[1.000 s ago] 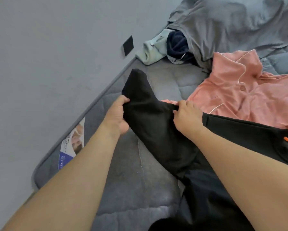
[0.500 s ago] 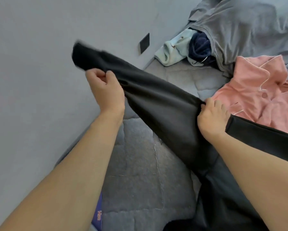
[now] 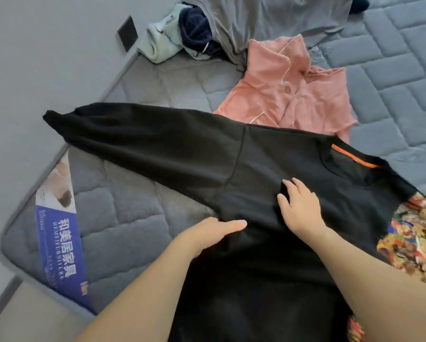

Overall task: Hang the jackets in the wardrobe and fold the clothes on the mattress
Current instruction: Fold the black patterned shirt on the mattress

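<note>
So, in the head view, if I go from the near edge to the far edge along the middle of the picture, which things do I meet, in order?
Left hand → right hand → black sweatshirt's shoulder → pink shirt → grey garment.

Both forearms bare; no sleeves apparently visible.

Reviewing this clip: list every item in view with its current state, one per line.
black sweatshirt: spread flat, sleeve stretched out toward the wall
left hand: open, pressing on the sweatshirt
right hand: open, flat on the sweatshirt
pink shirt: crumpled, unfolded
grey garment: heaped, unfolded
mattress: bare, quilted
</note>
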